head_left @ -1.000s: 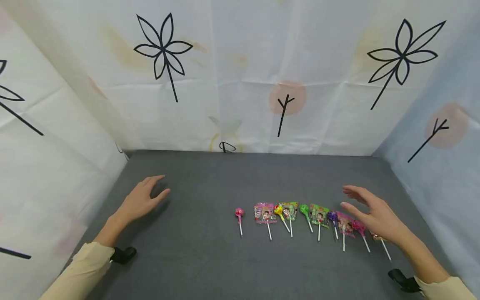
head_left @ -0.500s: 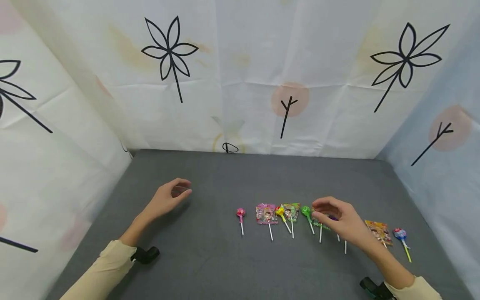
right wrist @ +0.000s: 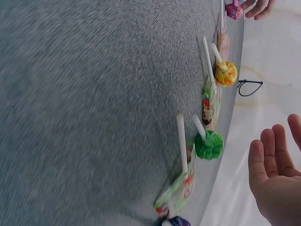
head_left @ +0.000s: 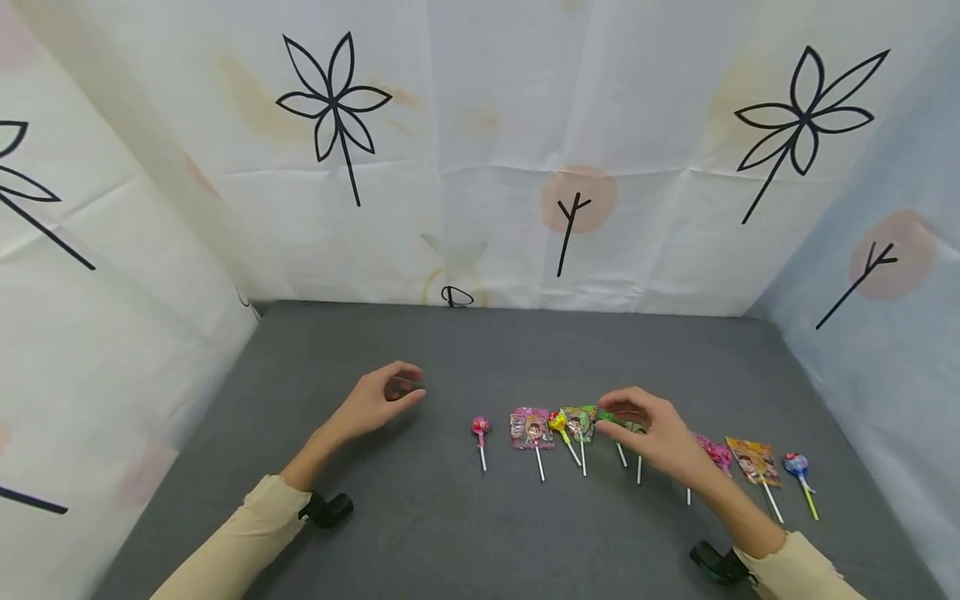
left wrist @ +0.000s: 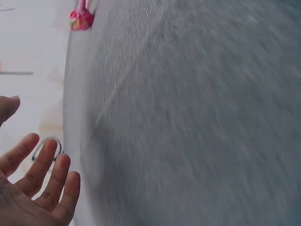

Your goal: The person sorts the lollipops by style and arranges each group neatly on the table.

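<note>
In the head view a row of lollipops lies on the grey table. At its left end is a pink lollipop (head_left: 480,426); then come one in a pink packet (head_left: 532,433), a yellow lollipop (head_left: 558,421) and one in a green packet (head_left: 579,422). My right hand (head_left: 654,429) hovers above the row with loosely bent fingers, holding nothing. It covers parts of the green lollipop (right wrist: 209,145), another green packet (right wrist: 181,193) and the purple lollipop (right wrist: 178,221). Left of the row, my left hand (head_left: 380,402) hangs over the table, fingers loosely spread and holding nothing.
Right of my right hand lie a magenta lollipop (head_left: 715,452), one in an orange packet (head_left: 754,461) and a blue lollipop (head_left: 797,464). The grey table (head_left: 450,533) meets white patterned cloth (head_left: 480,125) at the back and along both sides.
My right hand has moved left along the row, uncovering the orange packet and blue lollipop. My left hand has moved right, closer to the pink lollipop. The lollipops appear unmoved.
</note>
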`<state>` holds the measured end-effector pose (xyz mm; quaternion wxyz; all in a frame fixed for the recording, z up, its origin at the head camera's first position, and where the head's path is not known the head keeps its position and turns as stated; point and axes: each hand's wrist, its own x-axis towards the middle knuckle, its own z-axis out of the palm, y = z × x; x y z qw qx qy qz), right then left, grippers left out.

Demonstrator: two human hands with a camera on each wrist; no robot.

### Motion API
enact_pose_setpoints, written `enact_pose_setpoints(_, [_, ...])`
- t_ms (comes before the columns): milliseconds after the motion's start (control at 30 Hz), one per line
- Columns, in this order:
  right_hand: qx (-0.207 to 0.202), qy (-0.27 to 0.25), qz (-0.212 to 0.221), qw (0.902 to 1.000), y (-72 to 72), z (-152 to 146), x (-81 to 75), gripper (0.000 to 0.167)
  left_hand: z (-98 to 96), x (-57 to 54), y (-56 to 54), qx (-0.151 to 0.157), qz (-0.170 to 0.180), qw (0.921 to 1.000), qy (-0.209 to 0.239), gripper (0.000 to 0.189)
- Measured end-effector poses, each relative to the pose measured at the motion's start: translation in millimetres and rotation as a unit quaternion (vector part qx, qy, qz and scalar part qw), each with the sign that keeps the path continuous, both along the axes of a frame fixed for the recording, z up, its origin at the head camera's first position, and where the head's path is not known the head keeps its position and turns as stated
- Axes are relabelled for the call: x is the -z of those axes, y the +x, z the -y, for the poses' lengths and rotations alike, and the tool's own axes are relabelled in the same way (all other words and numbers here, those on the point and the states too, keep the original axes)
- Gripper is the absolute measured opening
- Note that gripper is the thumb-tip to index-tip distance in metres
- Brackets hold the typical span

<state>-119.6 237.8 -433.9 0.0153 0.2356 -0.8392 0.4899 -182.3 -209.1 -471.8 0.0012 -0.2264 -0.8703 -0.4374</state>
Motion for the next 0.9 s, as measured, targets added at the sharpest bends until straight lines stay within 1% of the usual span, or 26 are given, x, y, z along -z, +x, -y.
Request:
enact_pose_setpoints(167, [-0.014, -0.007, 0.019, 0.9997, -7.0, 11.6, 4.5, 0.029, -20.9, 1.4, -0.4, 0.022, -0.002, 0.9997, -0.008, 0.042])
enact_pose_setpoints(367, [-0.009, 0.003, 0.044, 0.9990, -12.0, 20.2, 7.7, 0.033, -49.6, 1.0, 0.1, 0.049, -0.001, 0.9986, -0.019, 0.046])
enact_pose_setpoints(467, [-0.010, 0.011, 0.057, 0.9983, -15.5, 21.3, 9.4, 0.036, -63.9, 0.2, -1.0, 0.069, -0.001, 0.9973, -0.024, 0.046])
enact_pose_setpoints(600, [-0.013, 0.019, 0.057, 0.9981, -21.7, 18.8, 13.0, 0.038, -82.2, 0.2, -3.9, 0.095, -0.003, 0.9949, -0.033, 0.049])
enact_pose_setpoints(733, [-0.024, 0.021, 0.049, 0.9983, -27.2, 14.9, 16.9, 0.040, -100.0, -0.7, -6.2, 0.103, 0.004, 0.9928, -0.060, 0.051])
enact_pose_setpoints(833, [-0.032, 0.028, 0.052, 0.9978, -29.5, 12.4, 18.4, 0.043, -111.9, -3.0, -6.7, 0.110, 0.013, 0.9906, -0.080, 0.054])
enact_pose_setpoints(900, [-0.032, 0.036, 0.055, 0.9973, -30.9, 11.3, 19.1, 0.045, -118.8, -4.2, -7.1, 0.117, 0.011, 0.9890, -0.090, 0.055])
